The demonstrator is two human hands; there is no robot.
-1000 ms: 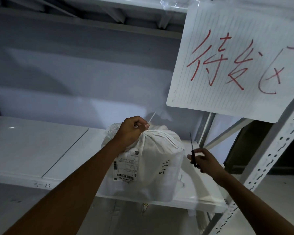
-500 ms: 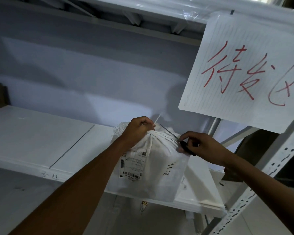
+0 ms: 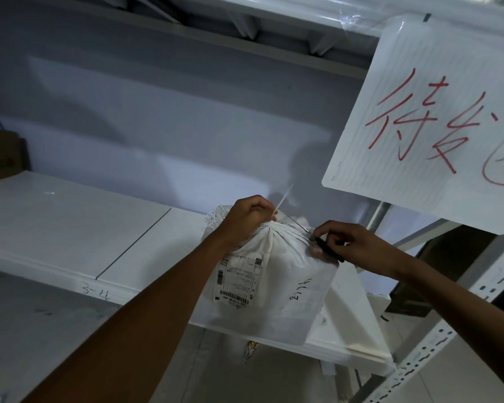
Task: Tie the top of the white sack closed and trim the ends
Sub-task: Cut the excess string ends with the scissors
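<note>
A white sack (image 3: 285,289) with a shipping label and handwritten digits stands on a white shelf (image 3: 70,228). Its top is bunched and bound by a white tie whose free end (image 3: 282,200) sticks up and to the right. My left hand (image 3: 249,219) grips the gathered neck of the sack at the tie. My right hand (image 3: 351,245) holds dark-handled scissors (image 3: 317,242) just right of the neck. Their thin blades point up-left and reach the base of the tie, next to my left hand's fingers.
A lined paper sign (image 3: 431,117) with red writing hangs at the upper right, above the sack. A perforated metal upright (image 3: 448,324) of the rack runs down the right side. An upper shelf (image 3: 245,21) is overhead. A brown box (image 3: 0,158) sits at far left.
My right hand swung the scissors from upright beside the sack over to the sack's neck, blades now at the tie. My left hand has kept its grip on the neck.
</note>
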